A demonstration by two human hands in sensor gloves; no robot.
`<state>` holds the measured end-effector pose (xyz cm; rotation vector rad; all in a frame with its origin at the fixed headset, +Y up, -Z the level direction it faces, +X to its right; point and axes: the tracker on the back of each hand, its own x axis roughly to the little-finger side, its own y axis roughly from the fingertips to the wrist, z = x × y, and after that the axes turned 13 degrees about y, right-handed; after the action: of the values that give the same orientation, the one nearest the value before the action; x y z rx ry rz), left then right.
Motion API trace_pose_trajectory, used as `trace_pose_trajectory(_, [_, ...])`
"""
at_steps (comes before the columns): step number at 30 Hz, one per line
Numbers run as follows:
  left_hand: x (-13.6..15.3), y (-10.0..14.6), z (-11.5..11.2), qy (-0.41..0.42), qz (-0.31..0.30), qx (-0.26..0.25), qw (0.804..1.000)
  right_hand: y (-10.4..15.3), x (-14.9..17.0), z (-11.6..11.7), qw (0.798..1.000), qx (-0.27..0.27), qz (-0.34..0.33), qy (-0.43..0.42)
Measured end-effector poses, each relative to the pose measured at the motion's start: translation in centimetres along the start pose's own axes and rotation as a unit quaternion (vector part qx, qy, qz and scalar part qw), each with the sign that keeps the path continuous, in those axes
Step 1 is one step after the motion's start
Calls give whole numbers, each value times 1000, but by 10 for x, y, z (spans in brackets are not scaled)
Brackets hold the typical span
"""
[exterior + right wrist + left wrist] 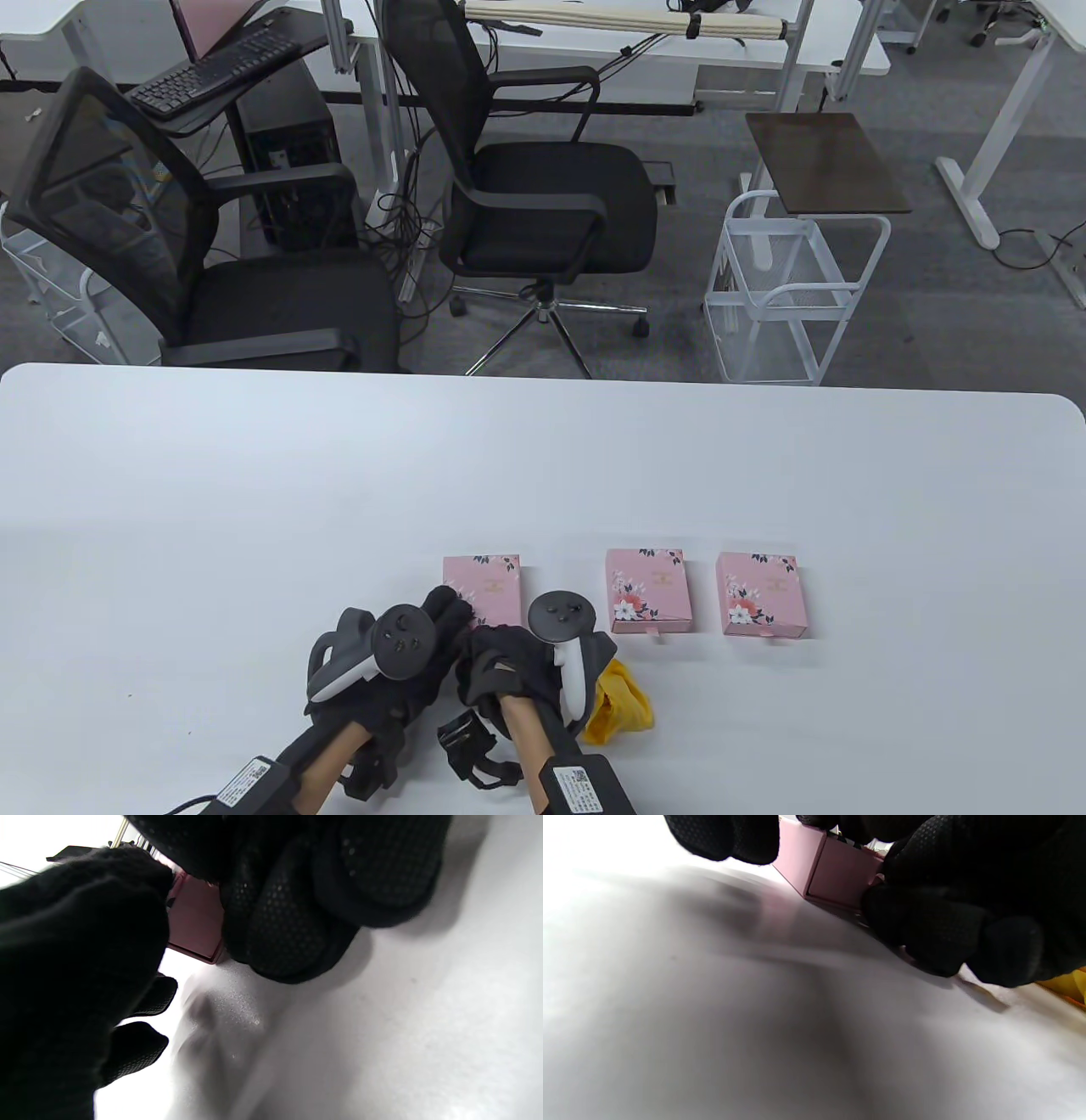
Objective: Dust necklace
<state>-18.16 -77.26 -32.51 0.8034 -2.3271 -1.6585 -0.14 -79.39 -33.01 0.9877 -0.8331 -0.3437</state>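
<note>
1. We cannot see the necklace itself in any view; what we see is the leftmost pink box [492,586], pale pink with dark leaves and flowers printed at its corners, lying flat on the white table [254,509] with both hands meeting at its near end.
2. Only the left wrist view shows that box's near end face, a recessed panel like a drawer front, with the right hand's fingers [941,938] curled against its right corner; whether they pinch a tab there we cannot tell.
3. The right wrist view shows a darker pink side of the box between the two gloves, nothing more of it.
4. The left hand [424,641] lies at the box's near left corner; its fingers reach over the box, and we cannot tell whether they clasp it.
5. The right hand [509,658] sits just nearer than the box.
6. A small gold mark on the lid is too small to read.
7. Right of that box lie two matching pink boxes [649,591] [761,594], and near its right corner a yellow cloth [624,700].
</note>
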Motion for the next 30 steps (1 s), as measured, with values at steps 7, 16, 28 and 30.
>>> trace_pose_trajectory(7, [1,0,1,1,4,0,1000,4,1,1,1000,13,8,2])
trace_pose_trajectory(16, [0,0,1,-6,8,2,1000,13,10,0,1000,-9,6,4])
trace_pose_trajectory(28, [0,-1,2,-7,10,6,1000,31,20,3,1000,-16,-2,26])
trace_pose_trajectory(30, [0,-1,2,-5,10,6,1000,34,22,3,999,-22,-3,29])
